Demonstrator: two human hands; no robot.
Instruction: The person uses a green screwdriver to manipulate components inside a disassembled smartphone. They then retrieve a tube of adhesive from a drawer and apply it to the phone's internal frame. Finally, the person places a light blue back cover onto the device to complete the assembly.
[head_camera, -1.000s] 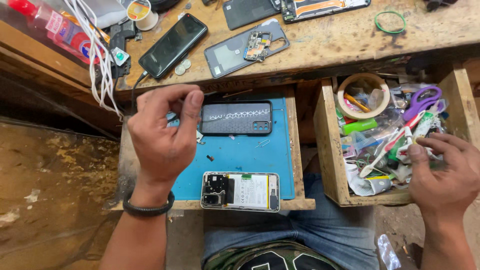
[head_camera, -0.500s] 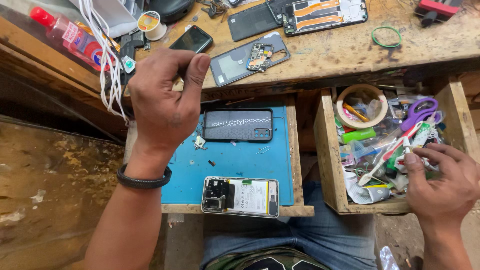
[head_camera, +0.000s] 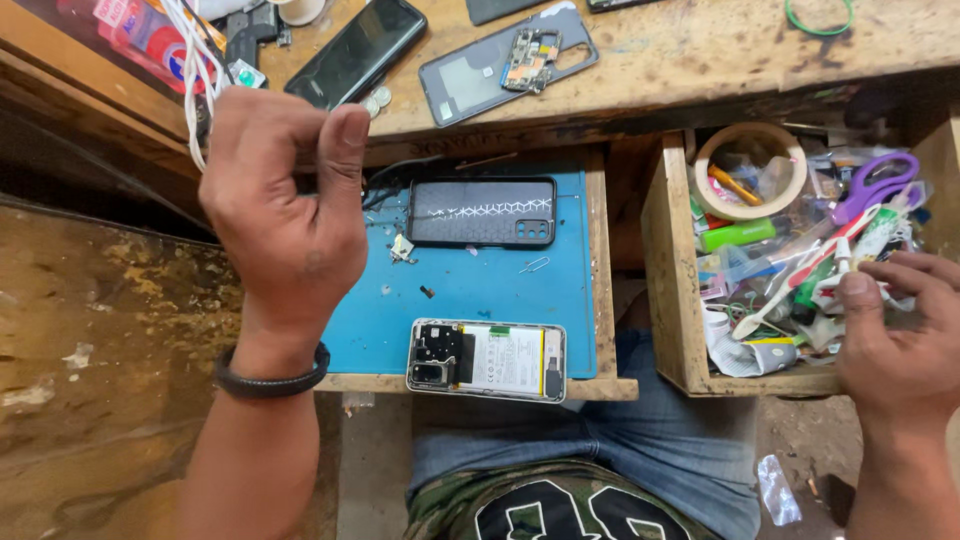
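Observation:
My left hand (head_camera: 285, 215) is raised over the left end of a blue work mat (head_camera: 480, 300). Its back faces me, fingers curled close to hanging white cables (head_camera: 190, 70); whether it grips them is hidden. On the mat lie a black patterned phone cover (head_camera: 482, 212) and, at the front edge, an opened phone (head_camera: 487, 360) with battery and camera module exposed. My right hand (head_camera: 900, 340) rests with fingers apart on the clutter in an open wooden drawer (head_camera: 668, 270) at the right, holding nothing that I can see.
The drawer holds a tape roll (head_camera: 750, 170), purple scissors (head_camera: 880, 185), a green marker (head_camera: 735, 235) and small bags. On the wooden bench top lie a black phone (head_camera: 355, 50), a grey phone shell with a circuit board (head_camera: 505, 65) and a green rubber band (head_camera: 818, 18).
My left hand has lifted off the mat and moved left and up toward the white cables. My right hand stays in the drawer, shifting slightly among the clutter.

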